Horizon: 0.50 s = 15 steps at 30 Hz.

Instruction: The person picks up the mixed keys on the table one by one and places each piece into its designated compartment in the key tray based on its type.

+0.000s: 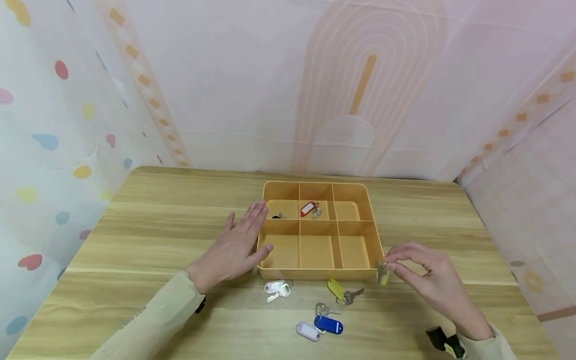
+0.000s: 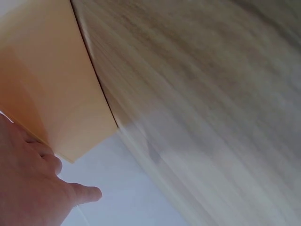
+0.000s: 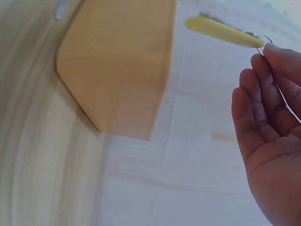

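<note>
An orange tray (image 1: pixel 315 274) with two rows of compartments stands on the table. My left hand (image 1: pixel 236 250) rests along its left wall with the fingers straight. At the tray's front right corner, my right hand (image 1: pixel 434 280) pinches a key with a yellow tag (image 1: pixel 383 275) by its ring between thumb and fingertips. In the right wrist view the yellow tag (image 3: pixel 223 32) juts out from the fingertips, beside the tray's outer wall. A red-tagged key (image 1: pixel 308 208) lies in the back middle compartment, and a dark-tagged key (image 1: pixel 278 216) partly shows in the back left one.
In front of the tray lie a pale pink-tagged key (image 1: pixel 279 288), another yellow-tagged key (image 1: pixel 344 293), a blue tag (image 1: pixel 328 324) with a key (image 1: pixel 328 310), and a lilac tag (image 1: pixel 308 331). A patterned cloth wall (image 1: pixel 247 110) rises behind the table.
</note>
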Each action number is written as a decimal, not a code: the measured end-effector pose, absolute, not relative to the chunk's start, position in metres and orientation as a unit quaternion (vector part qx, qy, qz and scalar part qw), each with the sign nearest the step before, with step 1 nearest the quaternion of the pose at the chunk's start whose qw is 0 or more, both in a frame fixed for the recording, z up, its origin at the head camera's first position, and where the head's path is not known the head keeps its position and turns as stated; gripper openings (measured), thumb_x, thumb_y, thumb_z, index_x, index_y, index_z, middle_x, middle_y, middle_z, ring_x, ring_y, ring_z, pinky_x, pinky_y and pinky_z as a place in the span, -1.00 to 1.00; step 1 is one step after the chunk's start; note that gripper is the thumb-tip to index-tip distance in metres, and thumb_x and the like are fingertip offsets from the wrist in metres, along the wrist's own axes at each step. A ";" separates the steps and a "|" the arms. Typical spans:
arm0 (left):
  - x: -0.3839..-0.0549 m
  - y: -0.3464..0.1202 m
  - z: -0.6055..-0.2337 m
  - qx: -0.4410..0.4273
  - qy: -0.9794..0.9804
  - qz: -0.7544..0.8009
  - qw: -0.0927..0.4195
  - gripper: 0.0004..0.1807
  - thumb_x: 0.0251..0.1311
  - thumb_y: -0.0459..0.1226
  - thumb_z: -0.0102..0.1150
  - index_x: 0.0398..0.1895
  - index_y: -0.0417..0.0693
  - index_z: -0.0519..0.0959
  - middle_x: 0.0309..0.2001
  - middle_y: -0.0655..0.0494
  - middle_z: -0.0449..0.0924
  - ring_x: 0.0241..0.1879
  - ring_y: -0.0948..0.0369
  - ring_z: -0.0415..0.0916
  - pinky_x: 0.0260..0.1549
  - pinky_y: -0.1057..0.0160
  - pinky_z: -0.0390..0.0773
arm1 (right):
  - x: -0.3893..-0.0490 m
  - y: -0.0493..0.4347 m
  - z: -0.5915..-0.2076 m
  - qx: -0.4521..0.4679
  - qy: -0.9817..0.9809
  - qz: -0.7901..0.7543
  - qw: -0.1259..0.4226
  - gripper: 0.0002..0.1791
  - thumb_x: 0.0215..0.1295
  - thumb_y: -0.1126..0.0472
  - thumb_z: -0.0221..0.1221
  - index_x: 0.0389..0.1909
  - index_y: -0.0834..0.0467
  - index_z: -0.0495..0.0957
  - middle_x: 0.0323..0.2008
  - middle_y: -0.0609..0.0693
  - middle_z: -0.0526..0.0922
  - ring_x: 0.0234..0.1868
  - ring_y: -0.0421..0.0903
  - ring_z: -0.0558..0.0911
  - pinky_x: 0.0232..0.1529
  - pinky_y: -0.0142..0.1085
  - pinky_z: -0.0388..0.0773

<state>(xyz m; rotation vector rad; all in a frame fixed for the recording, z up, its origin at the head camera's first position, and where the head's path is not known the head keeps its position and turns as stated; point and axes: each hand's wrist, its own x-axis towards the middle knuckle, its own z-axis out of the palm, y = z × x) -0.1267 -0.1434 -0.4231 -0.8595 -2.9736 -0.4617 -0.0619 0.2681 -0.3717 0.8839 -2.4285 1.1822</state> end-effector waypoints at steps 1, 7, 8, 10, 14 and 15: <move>-0.127 -0.143 -0.423 -0.275 -0.950 -0.148 0.007 -0.07 0.55 0.17 -0.14 0.68 -0.23 -0.16 0.68 -0.06 -0.32 0.65 -0.01 -0.28 0.47 -0.40 -0.18 | -0.064 0.269 -0.370 0.304 -0.845 0.411 0.155 -0.50 -0.03 0.66 0.41 -0.23 0.01 0.75 -0.20 -0.14 0.76 -0.10 -0.30 0.70 0.01 -0.53 0.58; -0.127 -0.142 -0.423 -0.277 -0.949 -0.152 0.006 -0.08 0.56 0.17 -0.17 0.68 -0.23 -0.16 0.69 -0.04 -0.33 0.65 0.00 -0.29 0.47 -0.40 -0.19 | -0.078 0.270 -0.362 0.282 -0.835 0.438 0.179 -0.60 0.05 0.68 0.36 -0.24 0.14 0.75 -0.21 0.02 0.76 -0.08 -0.30 0.69 -0.02 -0.53 0.59; -0.127 -0.141 -0.423 -0.278 -0.949 -0.151 0.006 -0.08 0.56 0.17 -0.17 0.67 -0.23 -0.16 0.69 -0.04 -0.33 0.65 0.00 -0.29 0.47 -0.40 -0.18 | -0.080 0.270 -0.361 0.274 -0.834 0.444 0.181 -0.61 0.08 0.67 0.35 -0.23 0.15 0.75 -0.20 0.03 0.75 -0.08 -0.29 0.68 -0.03 -0.54 0.59; -0.126 -0.141 -0.422 -0.278 -0.949 -0.150 0.006 -0.09 0.56 0.16 -0.17 0.67 -0.23 -0.16 0.68 -0.05 -0.32 0.65 -0.01 -0.29 0.47 -0.40 -0.18 | -0.084 0.268 -0.360 0.257 -0.833 0.455 0.181 -0.66 0.13 0.65 0.34 -0.23 0.17 0.75 -0.20 0.04 0.75 -0.09 -0.27 0.68 -0.04 -0.54 0.59; -0.125 -0.142 -0.422 -0.279 -0.949 -0.150 0.005 -0.09 0.57 0.15 -0.16 0.67 -0.24 -0.16 0.69 -0.06 -0.32 0.65 -0.01 -0.28 0.47 -0.40 -0.16 | -0.092 0.264 -0.357 0.220 -0.842 0.461 0.176 -0.72 0.22 0.60 0.32 -0.22 0.17 0.76 -0.18 0.03 0.75 -0.09 -0.27 0.68 -0.02 -0.55 0.56; -0.125 -0.142 -0.422 -0.278 -0.949 -0.149 0.004 -0.09 0.57 0.15 -0.16 0.67 -0.23 -0.16 0.69 -0.05 -0.32 0.65 -0.01 -0.29 0.47 -0.40 -0.17 | -0.094 0.263 -0.356 0.212 -0.843 0.462 0.174 -0.74 0.24 0.58 0.32 -0.23 0.18 0.76 -0.18 0.03 0.75 -0.09 -0.27 0.68 -0.01 -0.55 0.55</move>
